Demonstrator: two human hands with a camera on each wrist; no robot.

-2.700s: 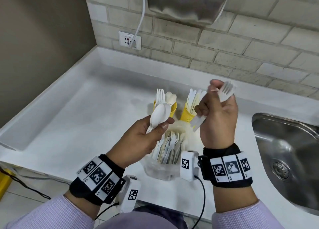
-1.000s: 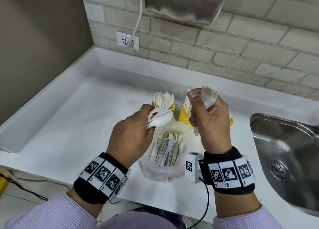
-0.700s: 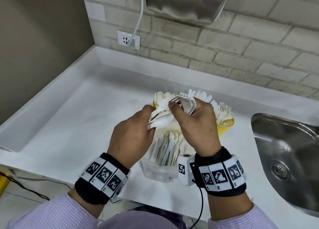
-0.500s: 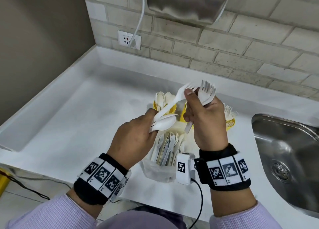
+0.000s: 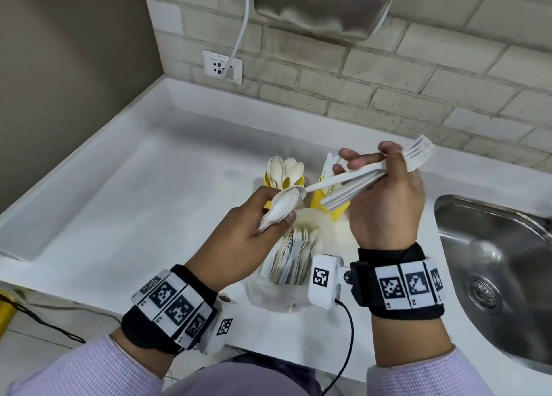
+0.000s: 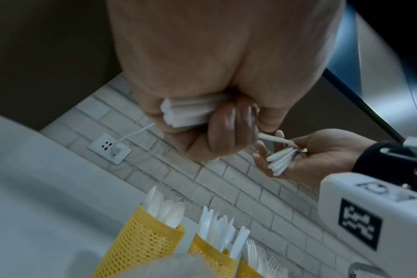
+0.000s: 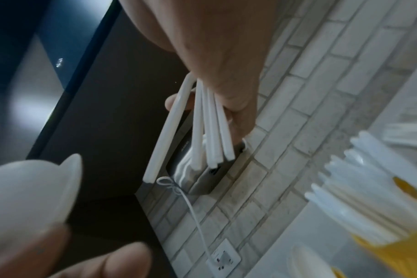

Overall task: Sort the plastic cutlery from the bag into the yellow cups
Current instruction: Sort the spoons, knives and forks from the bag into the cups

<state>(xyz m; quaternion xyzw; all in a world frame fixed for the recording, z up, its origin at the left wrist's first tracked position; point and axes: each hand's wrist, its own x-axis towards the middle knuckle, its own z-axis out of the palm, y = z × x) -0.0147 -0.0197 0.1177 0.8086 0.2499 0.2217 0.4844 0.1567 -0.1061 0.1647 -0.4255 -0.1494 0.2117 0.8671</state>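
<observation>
My left hand (image 5: 277, 216) grips a small stack of white plastic spoons (image 5: 283, 204), bowls pointing up and right; their handles (image 6: 193, 112) show in its fist. My right hand (image 5: 373, 162) holds a bundle of white forks (image 5: 418, 156) lying sideways, tines to the right. One longer fork handle (image 5: 325, 182) reaches left to the spoon bowls. Behind the hands stand yellow mesh cups: one with spoons (image 5: 283, 180), one with knives (image 5: 328, 200), a third with forks (image 6: 248, 270). The clear bag (image 5: 277, 294) of mixed cutlery lies below the hands.
A steel sink (image 5: 493, 264) opens at the right. The white counter (image 5: 134, 204) has raised edges at the left and back. A wall socket (image 5: 222, 70) with a white cable and a metal dryer (image 5: 322, 4) sit on the brick wall.
My right hand has drawn a fork out of the left hand's bundle, swung right and turned its forks sideways. The left hand now keeps only spoons and has tilted slightly.
</observation>
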